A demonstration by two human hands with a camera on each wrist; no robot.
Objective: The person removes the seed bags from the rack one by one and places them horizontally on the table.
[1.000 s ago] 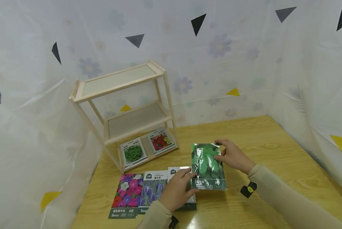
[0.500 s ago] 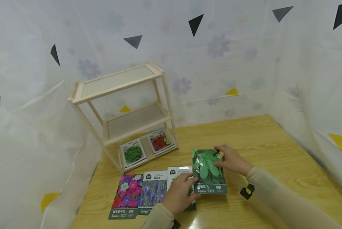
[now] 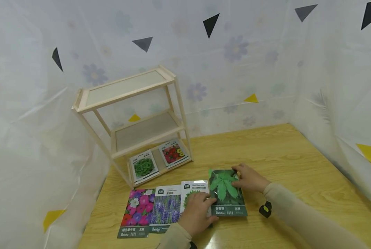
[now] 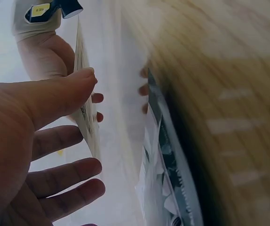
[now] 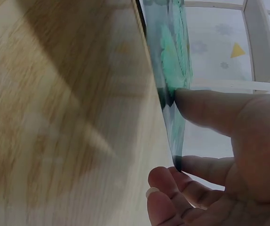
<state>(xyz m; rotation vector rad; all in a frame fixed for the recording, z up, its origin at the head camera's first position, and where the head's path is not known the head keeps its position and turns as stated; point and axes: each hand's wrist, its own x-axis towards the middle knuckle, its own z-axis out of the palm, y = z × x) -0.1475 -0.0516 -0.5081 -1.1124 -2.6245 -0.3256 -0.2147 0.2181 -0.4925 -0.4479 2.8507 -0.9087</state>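
Observation:
Both hands are on a green seed packet point(image 3: 226, 190) with a leaf picture, held tilted just above the table at the right end of a row. My left hand point(image 3: 198, 212) pinches its lower left edge between thumb and fingers; the left wrist view shows the packet point(image 4: 89, 120) nearly edge-on there. At its upper right side, my right hand point(image 3: 249, 178) grips with the thumb on the front and the index finger at the corner. Under my left hand lies a white vegetable seed packet point(image 3: 196, 186), partly covered.
A lavender seed packet point(image 3: 165, 209) and a petunia-like flower seed packet point(image 3: 137, 211) lie to the left. Behind them stands a wooden three-tier rack point(image 3: 145, 135); its bottom shelf bears a green-leaf packet point(image 3: 144, 167) and a red-flower packet point(image 3: 173, 154). The wooden table point(image 3: 266, 148) extends right.
Both hands have brought the green seed packet down toward the front of the table, and it lies flatter. More of the white packet's top shows. The other packets have not moved.

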